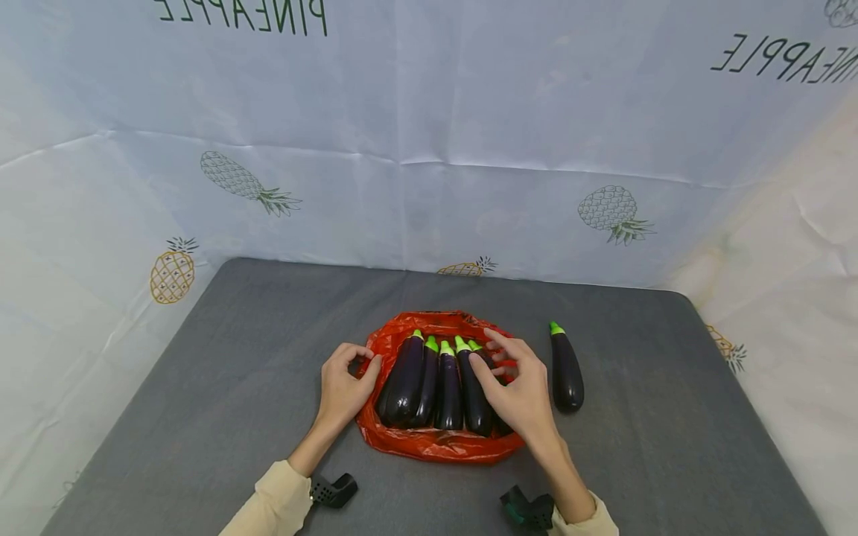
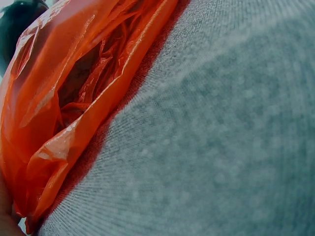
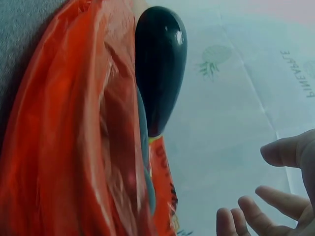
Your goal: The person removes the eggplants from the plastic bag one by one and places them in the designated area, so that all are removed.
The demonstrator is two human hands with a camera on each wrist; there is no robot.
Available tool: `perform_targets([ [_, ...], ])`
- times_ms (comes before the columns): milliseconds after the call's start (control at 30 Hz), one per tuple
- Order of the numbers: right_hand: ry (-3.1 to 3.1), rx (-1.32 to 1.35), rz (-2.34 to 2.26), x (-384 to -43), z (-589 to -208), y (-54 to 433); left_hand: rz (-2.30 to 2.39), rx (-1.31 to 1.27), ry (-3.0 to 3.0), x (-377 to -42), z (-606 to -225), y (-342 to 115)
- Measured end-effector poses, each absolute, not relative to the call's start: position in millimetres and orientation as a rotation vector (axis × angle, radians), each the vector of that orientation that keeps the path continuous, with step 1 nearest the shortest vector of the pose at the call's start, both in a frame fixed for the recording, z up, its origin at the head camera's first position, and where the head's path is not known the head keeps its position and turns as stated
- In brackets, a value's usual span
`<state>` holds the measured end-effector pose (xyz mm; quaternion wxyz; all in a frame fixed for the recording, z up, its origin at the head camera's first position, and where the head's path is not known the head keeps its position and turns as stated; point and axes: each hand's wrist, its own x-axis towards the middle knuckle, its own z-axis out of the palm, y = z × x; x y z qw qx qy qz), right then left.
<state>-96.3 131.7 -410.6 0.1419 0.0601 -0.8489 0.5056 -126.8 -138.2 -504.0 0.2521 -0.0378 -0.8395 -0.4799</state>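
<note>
A row of glossy dark eggplants (image 1: 405, 387) was held side by side in a red plastic bag (image 1: 436, 447), their green stem ends pointed away from the person, while a lone eggplant (image 1: 567, 376) was set on the gray table (image 1: 255, 387) to the right, outside the bag. The bag's rim was pinched at its left side between the thumb and fingers of the left hand (image 1: 345, 383); by the right hand (image 1: 523, 383), poised over the rightmost eggplants with thumb and fingers spread apart, nothing was seen to be gripped, though whether a fruit was brushed by the thumb could not be told. The film was judged thin, limp and almost weightless — easily creased or torn if pulled at one spot, so best taken by a gathered fold of rim on each side. The eggplants, by contrast, were judged firm and fairly heavy together, with smooth skins that could be slippery under fingertips and bruised by hard pressure; each was thought best held around its plump middle, gently, with the narrow stem end not relied on.
</note>
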Motion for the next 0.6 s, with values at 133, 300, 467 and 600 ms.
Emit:
perform_targets([
  [133, -2.450, 0.196, 1.507, -97.1, -411.2, 123.1, -1.306, -0.113, -2.275, -127.2, -504.0, -138.1],
  [300, -2.453, 0.205, 1.565, -97.2, -413.7, 114.0, -1.305, -0.116, -2.272, -126.7, -503.5, -137.6],
  [467, -2.451, 0.209, 1.607, -96.1, -416.4, 104.5, -1.309, -0.128, -2.263, -126.9, -504.9, -138.1],
  [600, -2.460, 0.214, 1.624, -95.2, -419.6, 98.0, -1.301, -0.136, -2.262, -126.9, -504.7, -137.9],
])
